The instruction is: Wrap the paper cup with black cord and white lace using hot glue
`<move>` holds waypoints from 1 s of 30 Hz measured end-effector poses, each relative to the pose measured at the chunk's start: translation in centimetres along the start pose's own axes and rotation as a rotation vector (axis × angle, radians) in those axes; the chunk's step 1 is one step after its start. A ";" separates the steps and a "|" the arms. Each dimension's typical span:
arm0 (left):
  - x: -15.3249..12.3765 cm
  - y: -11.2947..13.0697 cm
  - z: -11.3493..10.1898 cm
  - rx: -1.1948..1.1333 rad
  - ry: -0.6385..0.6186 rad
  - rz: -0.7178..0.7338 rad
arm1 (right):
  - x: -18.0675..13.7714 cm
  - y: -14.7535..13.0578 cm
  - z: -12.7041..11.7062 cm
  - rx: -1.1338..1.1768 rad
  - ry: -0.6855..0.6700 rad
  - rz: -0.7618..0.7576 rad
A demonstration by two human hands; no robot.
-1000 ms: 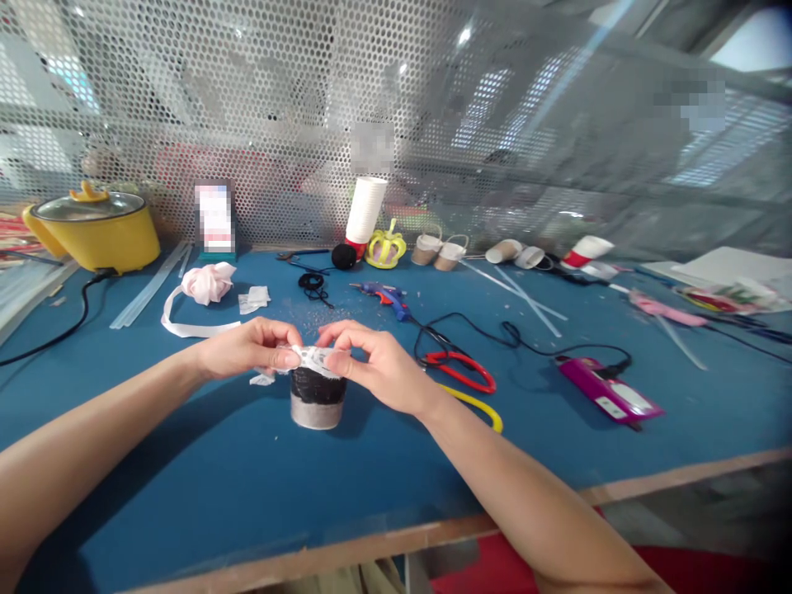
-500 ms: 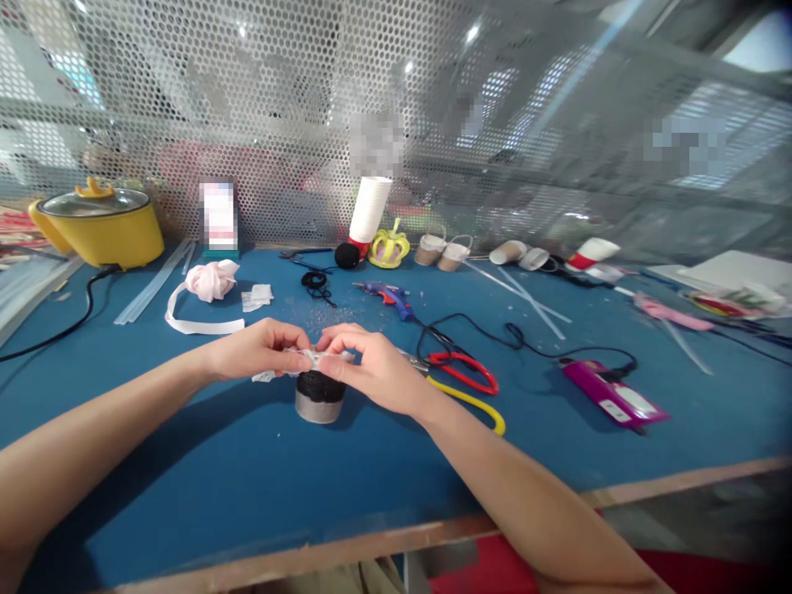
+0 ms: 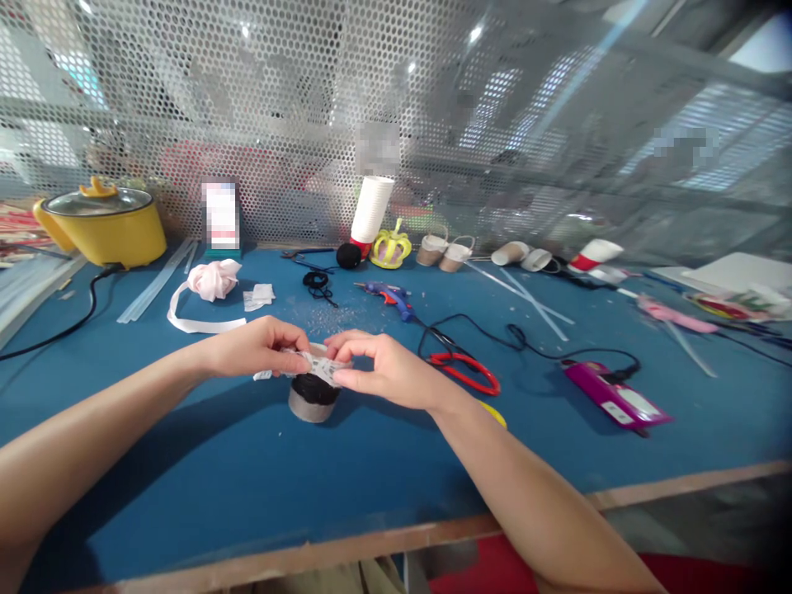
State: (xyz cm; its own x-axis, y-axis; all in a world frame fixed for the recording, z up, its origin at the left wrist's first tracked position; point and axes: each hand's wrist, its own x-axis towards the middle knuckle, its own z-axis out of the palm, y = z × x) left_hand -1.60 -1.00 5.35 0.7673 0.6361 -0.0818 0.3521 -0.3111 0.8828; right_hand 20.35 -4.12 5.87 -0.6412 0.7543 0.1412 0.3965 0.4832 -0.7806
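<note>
Ref. current hold: my left hand (image 3: 260, 351) and right hand (image 3: 384, 371) are both closed in a narrow thumb-and-forefinger pinch on 1 white strip (image 3: 313, 361), a thin patterned piece of fabric or lace; I cannot tell which. Each hand takes 1 end, so the strip spans flat between them w/ no sag, and a short tail pokes out under the left thumb. The strip sits directly over the rim of the small cup (image 3: 313, 398), touching or just above it; the exact contact is hidden by my fingers. The cup stands on the blue desk (image 3: 247, 470), approx. centre and close to me, black round the upper part and grey at the base. No hand grips the cup itself; it rests on its own base, which I judge leaves both hands free for the strip. Tools lie w/in reach to the right: scissors (image 3: 467, 371) just beside my right wrist, glue gun (image 3: 387, 294) behind them w/ its cord trailing, and a magenta box (image 3: 612, 398) further right. A pink bow (image 3: 210, 280) and a yellow pot (image 3: 102, 227) lie well apart at far left.
</note>
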 end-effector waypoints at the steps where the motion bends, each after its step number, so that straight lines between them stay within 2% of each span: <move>1: -0.1 0.1 -0.1 0.019 0.036 0.011 | 0.0 0.2 0.1 0.019 0.018 0.008; 3: -0.2 0.5 -0.1 0.076 0.177 0.049 | 0.1 0.6 0.4 0.082 0.100 0.052; 6: -0.8 1.6 0.5 0.211 0.422 0.124 | 0.2 1.3 0.8 0.197 0.295 0.116; 8: -1.2 2.4 1.4 0.313 0.475 0.186 | 0.3 1.6 1.0 0.242 0.366 0.122; 9: -1.5 2.8 2.0 0.379 0.454 0.212 | 0.3 1.7 1.1 0.248 0.377 0.118; 13: -2.2 3.5 4.2 0.670 0.211 0.390 | 0.3 1.9 1.4 0.244 0.394 0.087; 15: -2.2 3.4 4.3 0.758 0.202 0.441 | 0.2 2.0 1.6 0.246 0.412 0.062; 17: -2.0 3.0 3.5 0.734 0.357 0.405 | 0.2 2.1 1.7 0.262 0.423 0.015; 19: -1.5 2.3 2.1 0.606 0.571 0.300 | 0.2 2.1 1.9 0.279 0.435 -0.055; 20: -1.2 1.9 1.5 0.518 0.636 0.244 | 0.2 2.1 1.9 0.284 0.436 -0.091; 21: -0.9 1.4 1.0 0.414 0.632 0.209 | 0.2 2.1 2.0 0.286 0.434 -0.123; 24: -0.1 0.3 0.4 0.072 0.309 0.135 | 0.1 1.8 2.0 0.279 0.419 -0.189; 26: 0.2 0.0 0.8 -0.009 0.207 0.110 | 0.0 1.6 1.9 0.270 0.403 -0.215; 30: 0.2 0.1 1.8 0.120 0.349 0.055 | -0.3 1.3 1.7 0.200 0.368 -0.193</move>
State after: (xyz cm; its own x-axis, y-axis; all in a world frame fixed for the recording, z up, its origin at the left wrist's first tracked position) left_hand -0.43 -2.16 4.63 0.5650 0.8123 0.1446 0.3917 -0.4183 0.8195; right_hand 19.96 -4.47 3.80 -0.4004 0.7840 0.4744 0.1350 0.5625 -0.8157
